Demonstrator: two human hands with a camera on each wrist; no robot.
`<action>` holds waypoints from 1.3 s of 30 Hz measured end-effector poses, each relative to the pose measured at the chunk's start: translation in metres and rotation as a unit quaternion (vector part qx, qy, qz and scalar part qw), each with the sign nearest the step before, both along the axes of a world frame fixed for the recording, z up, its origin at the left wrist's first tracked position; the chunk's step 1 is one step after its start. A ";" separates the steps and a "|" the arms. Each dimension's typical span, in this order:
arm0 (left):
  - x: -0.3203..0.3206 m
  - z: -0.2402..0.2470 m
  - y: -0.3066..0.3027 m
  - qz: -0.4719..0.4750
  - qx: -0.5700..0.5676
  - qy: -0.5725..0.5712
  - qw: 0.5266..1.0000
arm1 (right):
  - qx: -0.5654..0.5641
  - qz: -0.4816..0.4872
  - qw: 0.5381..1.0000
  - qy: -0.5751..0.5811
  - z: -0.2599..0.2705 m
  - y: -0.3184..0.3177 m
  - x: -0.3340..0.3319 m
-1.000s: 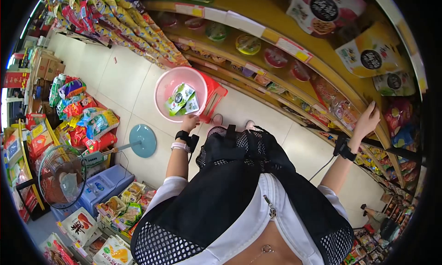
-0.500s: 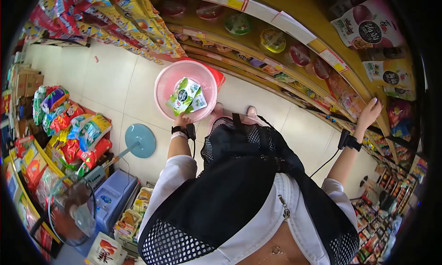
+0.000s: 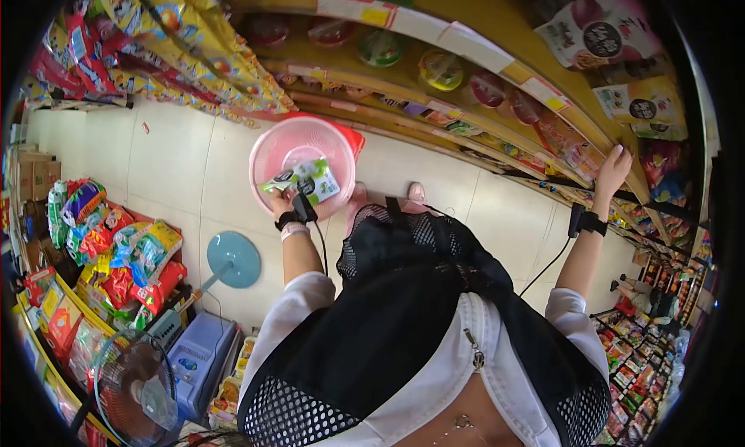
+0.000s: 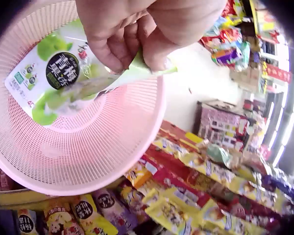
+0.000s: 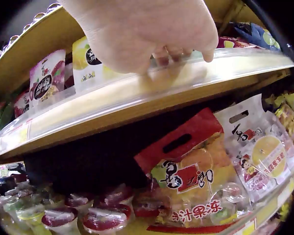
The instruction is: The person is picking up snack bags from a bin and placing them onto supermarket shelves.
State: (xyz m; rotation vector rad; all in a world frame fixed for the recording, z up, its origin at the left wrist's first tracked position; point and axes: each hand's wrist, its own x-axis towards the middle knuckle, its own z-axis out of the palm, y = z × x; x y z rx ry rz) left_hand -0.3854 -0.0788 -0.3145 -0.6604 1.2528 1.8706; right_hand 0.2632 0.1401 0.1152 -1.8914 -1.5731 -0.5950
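My left hand (image 3: 282, 203) reaches over the rim of a pink plastic basket (image 4: 122, 161) with a perforated wall. In the left wrist view, its thumb and fingers pinch the edge of a green-and-white snack pouch (image 4: 137, 73), tilted over the basket. Another green-and-white pouch (image 3: 320, 181) lies in the basket beside it in the head view. At the right, my right hand (image 3: 613, 171) rests at the front edge of a wooden shelf (image 5: 122, 93), nothing in its grasp. Yellow (image 5: 81, 58) and purple-printed pouches (image 5: 48, 78) stand on that shelf near it.
Under the right hand, a lower shelf holds bagged jellies (image 5: 196, 181) and jelly cups (image 5: 105, 218). Hanging yellow snack packets (image 3: 186, 36) are beyond the basket. To the left stand a fan (image 3: 133, 385), its round blue base (image 3: 234, 259) and a heap of colourful bags (image 3: 128, 249).
My left hand has moved from beside the basket to over its rim and taken hold of a pouch, lifting its edge. The right hand stays at the shelf edge.
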 end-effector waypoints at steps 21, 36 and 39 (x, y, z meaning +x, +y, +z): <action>0.348 0.435 0.176 -0.727 0.391 0.277 0.492 | -0.325 0.397 0.681 0.522 -0.050 -0.078 -0.063; 0.443 0.468 0.196 -0.636 0.438 0.425 0.473 | 0.143 0.245 0.807 0.518 0.090 -0.023 0.114; 0.426 0.445 0.190 -0.697 0.355 0.419 0.460 | 0.129 0.251 0.817 0.503 0.097 0.010 0.132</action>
